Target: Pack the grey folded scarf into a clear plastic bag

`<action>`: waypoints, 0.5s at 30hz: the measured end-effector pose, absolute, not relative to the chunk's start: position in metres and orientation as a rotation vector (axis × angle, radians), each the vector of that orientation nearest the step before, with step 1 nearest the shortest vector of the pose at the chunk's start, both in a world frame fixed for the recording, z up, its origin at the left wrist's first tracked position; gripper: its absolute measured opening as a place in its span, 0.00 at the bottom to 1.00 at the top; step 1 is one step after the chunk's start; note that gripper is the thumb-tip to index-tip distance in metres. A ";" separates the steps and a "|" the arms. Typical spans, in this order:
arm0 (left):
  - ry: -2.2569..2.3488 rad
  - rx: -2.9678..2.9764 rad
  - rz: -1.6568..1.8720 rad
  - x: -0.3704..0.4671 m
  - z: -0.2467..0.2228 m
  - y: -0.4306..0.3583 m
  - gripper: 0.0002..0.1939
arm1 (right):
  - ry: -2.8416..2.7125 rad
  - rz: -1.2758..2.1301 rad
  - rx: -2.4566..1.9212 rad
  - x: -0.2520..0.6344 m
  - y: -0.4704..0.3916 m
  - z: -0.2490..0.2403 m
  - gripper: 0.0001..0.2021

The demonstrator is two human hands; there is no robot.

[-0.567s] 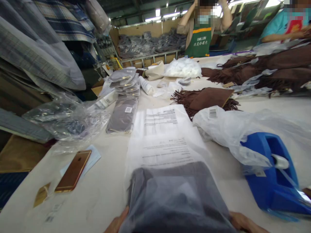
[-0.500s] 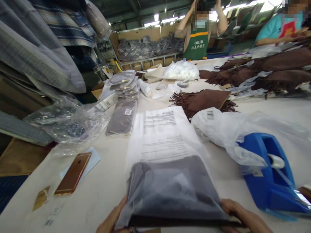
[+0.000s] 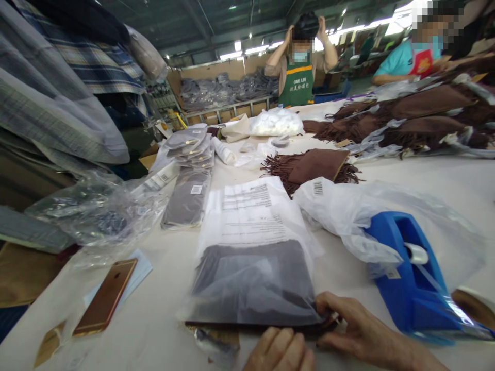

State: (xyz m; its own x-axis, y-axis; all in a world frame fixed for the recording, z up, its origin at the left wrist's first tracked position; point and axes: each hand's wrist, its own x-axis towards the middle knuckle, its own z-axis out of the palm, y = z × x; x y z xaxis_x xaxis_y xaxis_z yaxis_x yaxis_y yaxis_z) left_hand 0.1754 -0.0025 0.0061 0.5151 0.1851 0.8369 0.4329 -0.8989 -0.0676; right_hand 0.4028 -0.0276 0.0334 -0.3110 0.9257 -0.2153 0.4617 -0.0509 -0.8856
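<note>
A clear bag (image 3: 251,257) holding folded dark cloth (image 3: 253,281) lies at lower centre, its long axis running up the frame. The right hand (image 3: 356,324) pinches its near right corner; the left hand (image 3: 280,350), fingers together, rests just below the near edge. A blue tape dispenser (image 3: 413,278) crowds the right; open table (image 3: 162,304) lies left.

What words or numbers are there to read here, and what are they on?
"OMLUN": on the green apron of the person across the table; the line under it is too small to read.
Printed lines on the clear bag over the dark cloth: too blurred to read.
Barcode stickers on the white bag and the grey packet: digits too small to read.
</note>
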 end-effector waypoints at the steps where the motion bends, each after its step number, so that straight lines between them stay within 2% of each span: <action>1: -0.417 -2.510 -1.339 0.195 0.004 0.000 0.05 | -1.762 1.354 -1.444 0.403 -0.027 0.034 0.08; 4: -0.195 -2.550 -1.317 0.227 0.001 0.011 0.04 | -1.716 1.385 -1.400 0.403 -0.024 0.031 0.09; 10: 0.085 -2.645 -1.012 0.221 0.007 0.027 0.07 | -1.572 1.553 -1.307 0.407 -0.019 0.026 0.14; 15: 0.069 -2.639 -0.960 0.228 0.017 0.027 0.10 | -1.416 1.723 -1.175 0.414 -0.021 0.022 0.14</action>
State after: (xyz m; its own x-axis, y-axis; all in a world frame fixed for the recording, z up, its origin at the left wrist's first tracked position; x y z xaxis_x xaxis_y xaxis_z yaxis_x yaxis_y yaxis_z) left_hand 0.2275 0.0266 0.0172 0.7717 -0.1562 0.6165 0.0669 -0.9441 -0.3228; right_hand 0.4142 -0.0210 0.0225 -0.4196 0.8723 -0.2510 0.0776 -0.2411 -0.9674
